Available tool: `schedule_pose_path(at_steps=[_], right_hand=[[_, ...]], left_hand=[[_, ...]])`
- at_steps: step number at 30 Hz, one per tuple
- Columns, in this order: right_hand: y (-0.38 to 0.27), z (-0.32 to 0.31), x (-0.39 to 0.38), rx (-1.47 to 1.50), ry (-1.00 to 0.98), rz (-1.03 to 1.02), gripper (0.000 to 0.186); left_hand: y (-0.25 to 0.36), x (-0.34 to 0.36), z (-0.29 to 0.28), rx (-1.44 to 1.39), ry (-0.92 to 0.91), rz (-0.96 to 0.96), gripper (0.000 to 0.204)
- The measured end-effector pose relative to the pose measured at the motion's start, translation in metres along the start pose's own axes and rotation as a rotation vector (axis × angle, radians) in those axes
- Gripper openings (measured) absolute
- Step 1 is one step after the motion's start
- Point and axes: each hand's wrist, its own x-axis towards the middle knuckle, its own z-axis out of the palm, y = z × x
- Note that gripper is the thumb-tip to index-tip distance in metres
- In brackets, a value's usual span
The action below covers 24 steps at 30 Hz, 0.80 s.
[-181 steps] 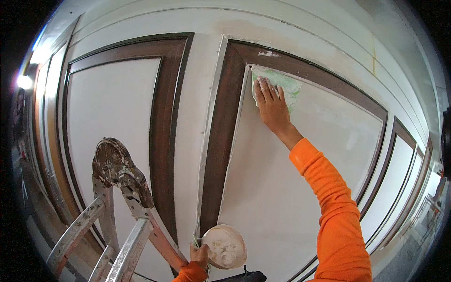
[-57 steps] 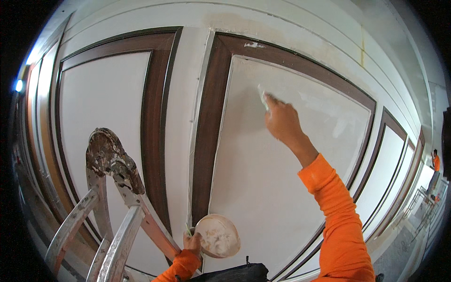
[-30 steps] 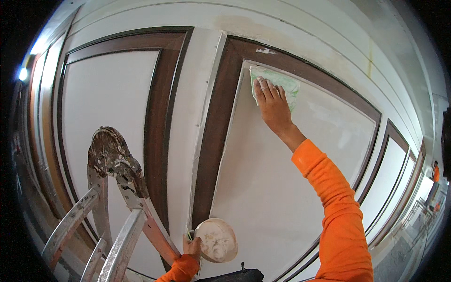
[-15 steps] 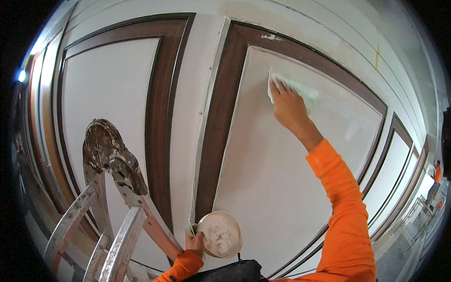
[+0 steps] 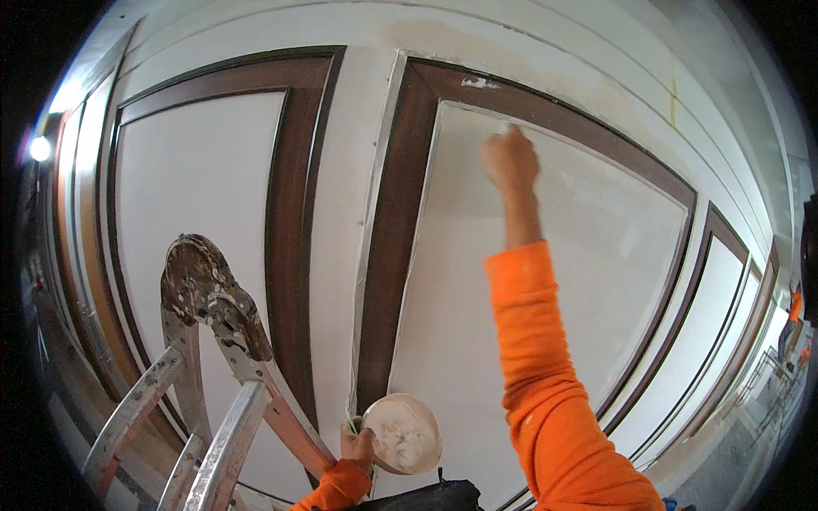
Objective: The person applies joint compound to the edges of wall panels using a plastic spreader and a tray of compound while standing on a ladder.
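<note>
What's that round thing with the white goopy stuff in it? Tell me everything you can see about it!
It's a shallow-looking, pale cream tub with a round, open top, perhaps plastic. Lumpy white paste sits inside, with smears around it. The left hand grips its left edge. The opening faces our view. It's low in the picture, right of the ladder. I can't tell whether it touches the wall behind.

1. On my left, a bright lamp glows.
2. Before me rises a white wall; a dark brown frame borders its left panel.
3. A spattered metal stepladder stands at my left.
4. Grey floor shows to my right.
</note>
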Motion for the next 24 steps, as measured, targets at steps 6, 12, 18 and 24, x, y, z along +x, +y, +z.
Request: schedule_pose_path(at_steps=[6, 12, 18, 24], right_hand=[[-0.080, 0.014, -0.021, 0.141, -0.114, -0.184, 0.029], [-0.002, 0.017, -0.005, 0.509, 0.281, -0.399, 0.031], [0.027, -0.045, 0.000, 0.462, -0.047, -0.374, 0.029], [-0.018, -0.044, 0.015, -0.137, -0.163, -0.744, 0.032]], left_hand=[[-0.008, 0.002, -0.004, -0.019, 0.020, 0.042, 0.038], [-0.007, 0.006, -0.005, -0.021, 0.074, 0.013, 0.037], [0.014, -0.009, 0.004, -0.062, 0.095, -0.084, 0.037], [0.057, -0.041, 0.013, -0.063, 0.136, -0.227, 0.027]])
